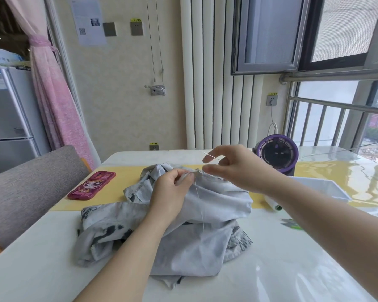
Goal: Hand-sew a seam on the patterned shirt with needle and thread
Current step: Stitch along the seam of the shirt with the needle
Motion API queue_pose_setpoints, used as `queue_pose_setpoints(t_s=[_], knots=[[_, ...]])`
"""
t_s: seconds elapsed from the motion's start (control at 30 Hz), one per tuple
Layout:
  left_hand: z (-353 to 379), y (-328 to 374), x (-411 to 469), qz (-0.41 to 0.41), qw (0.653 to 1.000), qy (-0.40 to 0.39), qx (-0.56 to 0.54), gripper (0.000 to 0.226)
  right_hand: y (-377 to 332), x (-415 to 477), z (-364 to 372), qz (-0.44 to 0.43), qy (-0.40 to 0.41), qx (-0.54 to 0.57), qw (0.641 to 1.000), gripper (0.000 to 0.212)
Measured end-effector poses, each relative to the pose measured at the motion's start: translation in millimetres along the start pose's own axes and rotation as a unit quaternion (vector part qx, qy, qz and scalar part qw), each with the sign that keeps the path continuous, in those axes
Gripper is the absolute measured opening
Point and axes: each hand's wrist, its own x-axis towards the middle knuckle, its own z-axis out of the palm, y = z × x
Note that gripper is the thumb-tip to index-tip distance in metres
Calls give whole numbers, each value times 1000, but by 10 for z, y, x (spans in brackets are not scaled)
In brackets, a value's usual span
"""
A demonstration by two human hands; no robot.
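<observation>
Centre frame: L hand [172, 188] is pinching shirt [205, 236] seam; R hand [234, 168] is gripping needle [210, 155] just above; prob. best drawing thread [198, 192] snug, w/o puckering.

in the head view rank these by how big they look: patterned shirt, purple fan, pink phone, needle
1. shirt, by far the largest.
2-3. purple fan and pink phone look about alike. The fan stands farther back, so I will not rank them.
4. needle, the smallest.
</observation>
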Motion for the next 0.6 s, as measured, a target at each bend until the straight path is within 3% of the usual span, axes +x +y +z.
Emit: queue_pose_setpoints(t_s=[0.1, 0.3, 0.6], knots=[[-16, 18, -58, 35, 999, -21, -5, 12, 83, 47, 13, -17, -23, -52, 998, 26], [-57, 31, -154, 61, 997, -55, 14, 8, 198, 114, 40, -3, -75, -42, 996, 13], [-52, -44, -152, 5, 998, -51, -22, 8, 228, 30, 53, -17, -60, -65, 996, 10]])
